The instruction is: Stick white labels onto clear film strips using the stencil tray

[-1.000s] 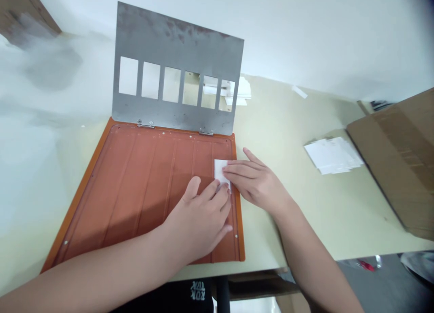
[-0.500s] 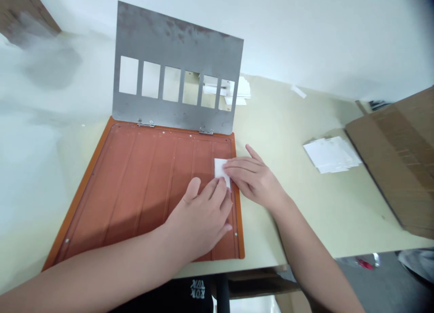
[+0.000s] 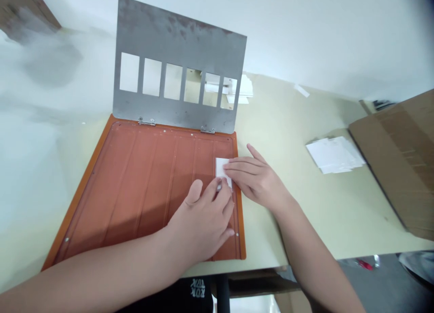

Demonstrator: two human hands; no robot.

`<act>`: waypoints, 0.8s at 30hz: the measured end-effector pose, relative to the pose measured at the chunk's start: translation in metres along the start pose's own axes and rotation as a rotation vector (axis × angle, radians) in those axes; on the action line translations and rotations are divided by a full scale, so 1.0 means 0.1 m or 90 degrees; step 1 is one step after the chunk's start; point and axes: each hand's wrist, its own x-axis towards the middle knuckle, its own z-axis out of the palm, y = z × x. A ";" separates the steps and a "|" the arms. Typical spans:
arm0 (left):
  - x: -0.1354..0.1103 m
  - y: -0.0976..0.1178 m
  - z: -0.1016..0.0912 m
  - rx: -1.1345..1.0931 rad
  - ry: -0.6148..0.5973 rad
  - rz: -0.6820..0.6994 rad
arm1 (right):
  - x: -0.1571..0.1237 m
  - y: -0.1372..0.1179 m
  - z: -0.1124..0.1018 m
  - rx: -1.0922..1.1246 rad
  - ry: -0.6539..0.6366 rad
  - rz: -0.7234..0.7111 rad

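Note:
A small white card point(image 3: 222, 166) lies near the right side of a reddish-brown board point(image 3: 145, 168) with an orange edge. The fingertips of my left hand point(image 3: 203, 218) rest on the card's lower end; the fingers are spread and the thumb sticks up. From the right, my right hand point(image 3: 261, 179) reaches over the board's edge, its outstretched fingers laid on the card and its thumb side partly hidden. Hinged to the board's far edge, a grey metal plate point(image 3: 179, 42) with a row of several rectangular cutouts stands raised.
A pile of white cards point(image 3: 334, 155) lies on the pale table point(image 3: 281, 123) to the right, against a cardboard box point(image 3: 396, 164). More white cards point(image 3: 246, 89) sit behind the metal plate. A white strip point(image 3: 301, 90) lies by the wall.
The view has shifted slightly. Both hands stay at the card, and the fingers of my left hand have moved a little at its lower end.

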 end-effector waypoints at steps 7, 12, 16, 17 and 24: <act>0.00 0.03 0.02 -0.004 -0.002 -0.005 | 0.00 0.00 0.00 0.002 -0.002 -0.002; 0.00 0.02 0.02 -0.010 0.009 0.002 | -0.01 0.01 0.00 0.003 0.005 -0.003; 0.00 0.01 0.02 -0.014 0.014 0.001 | -0.01 0.01 0.01 0.000 0.009 0.001; 0.00 0.01 0.02 -0.017 0.017 0.001 | -0.01 0.01 0.01 0.000 0.007 0.003; 0.01 -0.02 0.00 -0.024 0.008 0.009 | -0.01 0.01 0.00 0.004 0.005 0.004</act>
